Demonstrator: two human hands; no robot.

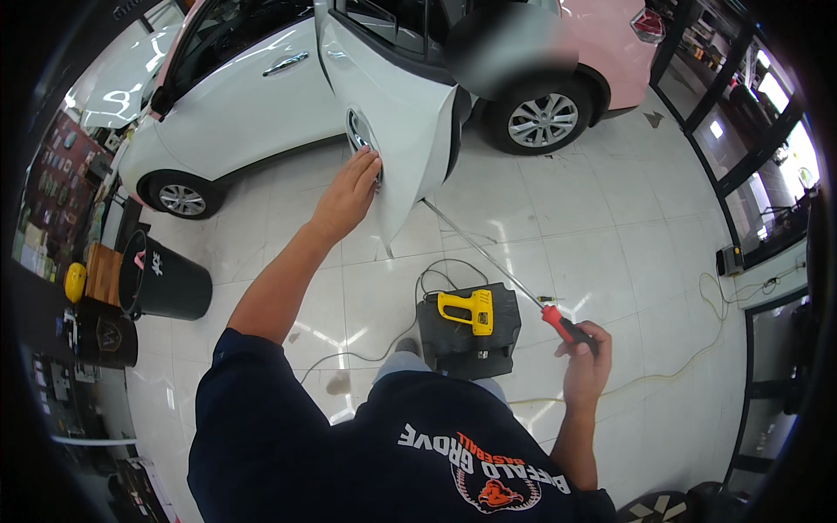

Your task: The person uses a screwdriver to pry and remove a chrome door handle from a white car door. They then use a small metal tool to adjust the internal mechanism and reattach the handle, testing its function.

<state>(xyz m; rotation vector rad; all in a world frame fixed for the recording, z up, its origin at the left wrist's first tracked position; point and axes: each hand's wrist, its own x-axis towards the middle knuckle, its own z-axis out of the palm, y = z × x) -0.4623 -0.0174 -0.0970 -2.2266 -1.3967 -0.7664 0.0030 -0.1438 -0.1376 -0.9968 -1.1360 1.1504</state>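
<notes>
The rear door (406, 131) of a white and pink car stands ajar. My left hand (349, 191) reaches up to its chrome handle (359, 130), the fingers closed over the handle's near end. In my right hand (588, 356) is a long metal rod (493, 259) with a red and black screwdriver-style grip (563, 324). The rod slants up and left, and its far tip meets the door's lower edge; whether it goes behind the panel is hidden. Below the rod, a yellow heat gun (467, 309) lies on a black case (471, 357) between my legs.
A dark cord (369, 358) runs across the tiled floor from the case. At the right, a pale yellow cable (684, 355) trails from the wall. A black bin (174, 277) stands at the left, and glass doors (741, 122) line the right side.
</notes>
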